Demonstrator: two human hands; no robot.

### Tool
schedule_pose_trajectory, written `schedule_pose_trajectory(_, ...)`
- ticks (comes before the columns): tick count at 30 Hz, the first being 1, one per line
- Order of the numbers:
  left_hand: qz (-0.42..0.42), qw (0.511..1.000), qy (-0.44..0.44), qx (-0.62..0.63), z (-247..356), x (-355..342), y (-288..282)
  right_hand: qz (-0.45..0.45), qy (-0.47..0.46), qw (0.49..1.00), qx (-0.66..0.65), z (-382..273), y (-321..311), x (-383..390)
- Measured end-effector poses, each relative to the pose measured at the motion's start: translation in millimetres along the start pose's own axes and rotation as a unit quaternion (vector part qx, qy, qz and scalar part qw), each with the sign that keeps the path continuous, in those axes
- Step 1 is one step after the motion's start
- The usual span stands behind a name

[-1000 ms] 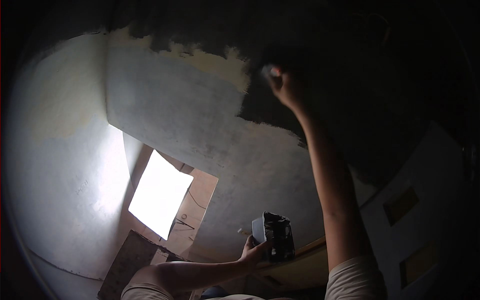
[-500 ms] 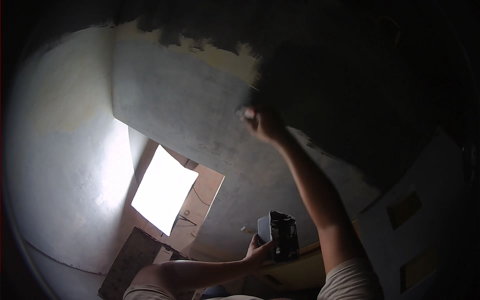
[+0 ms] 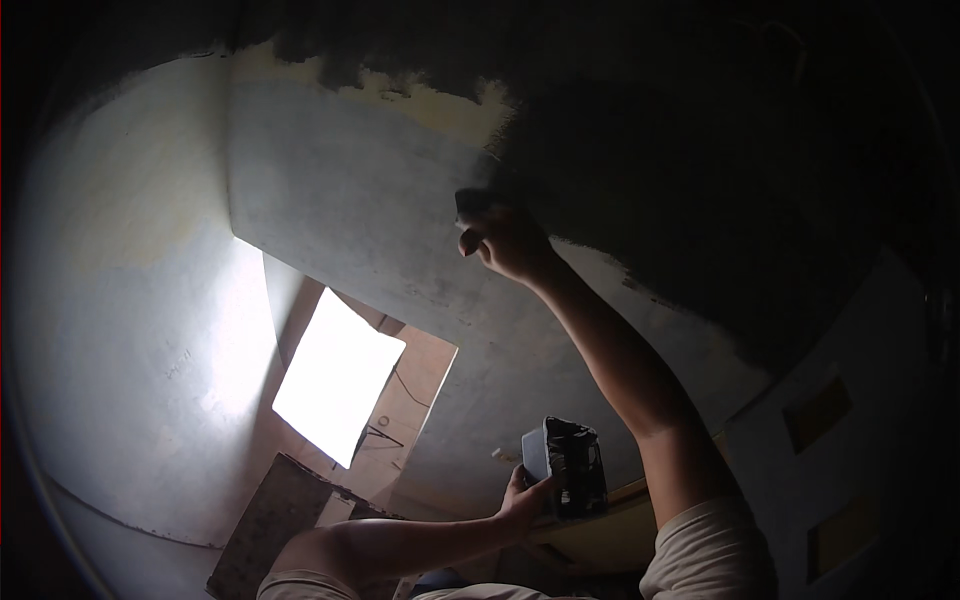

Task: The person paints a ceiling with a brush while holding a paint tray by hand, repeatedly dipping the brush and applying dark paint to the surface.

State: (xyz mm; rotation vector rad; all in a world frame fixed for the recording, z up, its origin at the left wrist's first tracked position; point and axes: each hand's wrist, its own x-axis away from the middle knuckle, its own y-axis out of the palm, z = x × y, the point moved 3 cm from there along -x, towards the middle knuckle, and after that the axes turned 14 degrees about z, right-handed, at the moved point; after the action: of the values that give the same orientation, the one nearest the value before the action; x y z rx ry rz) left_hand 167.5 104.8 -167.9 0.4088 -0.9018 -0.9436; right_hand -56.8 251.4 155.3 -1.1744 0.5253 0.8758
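My right hand [image 3: 510, 243] is raised against the grey surface [image 3: 370, 180], its fingers closed round what looks like a paintbrush [image 3: 472, 203] with a dark, flat end. That end lies at the left border of a wide dark coat [image 3: 640, 170]; shadow hides exactly where it touches. Lower down, my left hand [image 3: 522, 505] grips a box-shaped paint container [image 3: 577, 470] from its left side. The container is tilted, pale grey on one side and smeared black on the side toward the right. Its contents are hidden.
A glaring white panel [image 3: 338, 378] fills much of an opening at the lower left, with brownish boards around it. Beside the dark coat runs a ragged yellowish patch [image 3: 435, 112]. Dark rectangular recesses [image 3: 817, 413] mark the wall at right. A speckled slab [image 3: 268, 525] stands below.
My right hand has shifted slightly left with the paintbrush, whose dark end now shows more clearly. My left hand still holds the container, and the whole view has moved a little.
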Motion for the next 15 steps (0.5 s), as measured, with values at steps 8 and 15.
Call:
schedule_pose_trajectory(8,0.012,1.0,-0.009,0.006,2,4,1,0.048,0.036,0.985,0.16,62,-74,-110)
schedule_pose_trajectory(15,0.018,1.0,-0.024,-0.006,16,16,7,0.07,-0.02,0.987,0.141,31,-47,-88)
